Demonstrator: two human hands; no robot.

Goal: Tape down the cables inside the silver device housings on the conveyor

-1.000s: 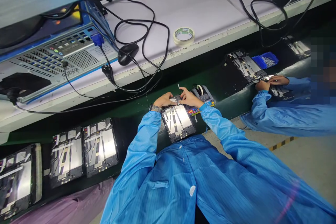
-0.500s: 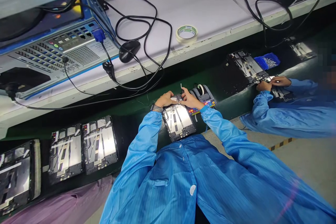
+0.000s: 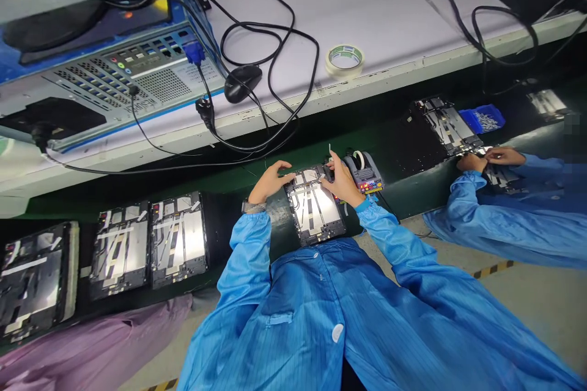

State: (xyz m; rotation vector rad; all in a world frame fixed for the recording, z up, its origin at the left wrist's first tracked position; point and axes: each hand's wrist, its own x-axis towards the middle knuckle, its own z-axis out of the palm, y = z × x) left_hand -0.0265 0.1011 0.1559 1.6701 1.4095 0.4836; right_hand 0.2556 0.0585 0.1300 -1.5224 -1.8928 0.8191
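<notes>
Left hand (image 3: 270, 180) lifted off the tablet frame (image 3: 314, 211), spread wide, right hand (image 3: 340, 178) pinching its top edge

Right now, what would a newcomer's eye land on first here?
Most striking is the tablet frame on the dark conveyor belt, with the right hand on its corner and the left hand raised open beside it. Above the belt, an exposed computer case sits among looping black cables. A co-worker's blue sleeve reaches in at right.

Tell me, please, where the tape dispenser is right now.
In the head view, the tape dispenser sits beside the right hand, just right of the tablet frame.
</notes>
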